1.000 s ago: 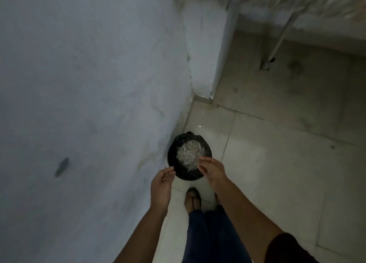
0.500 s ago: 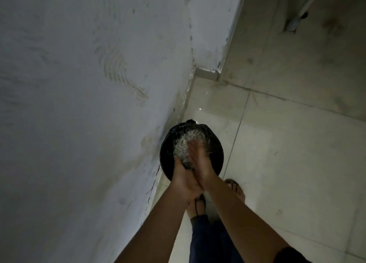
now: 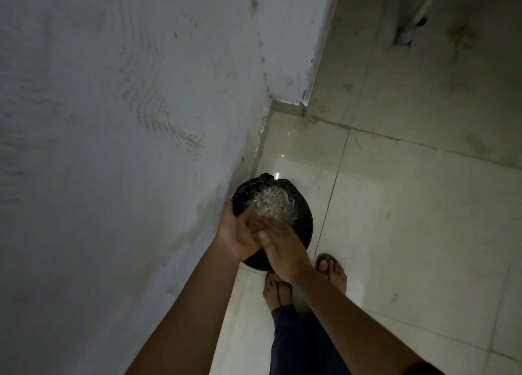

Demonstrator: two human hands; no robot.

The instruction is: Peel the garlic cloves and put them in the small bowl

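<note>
A round bin lined with a black bag (image 3: pixel 303 219) stands on the floor against the wall. A heap of pale garlic skins (image 3: pixel 272 206) lies in it. My left hand (image 3: pixel 236 232) and my right hand (image 3: pixel 282 247) are pressed palm against palm just above the bin's near side, fingers straight and blurred. Neither hand holds anything that I can see. No garlic cloves and no small bowl are in view.
A rough whitewashed wall (image 3: pixel 113 148) fills the left half and ends in a corner (image 3: pixel 285 97). Glossy pale floor tiles (image 3: pixel 409 219) spread to the right. My sandalled feet (image 3: pixel 330 270) stand just behind the bin. A pipe (image 3: pixel 415 21) meets the floor at top right.
My hands were apart over the bin a second ago; they have come together palm to palm. The view has dropped closer to the bin and wall.
</note>
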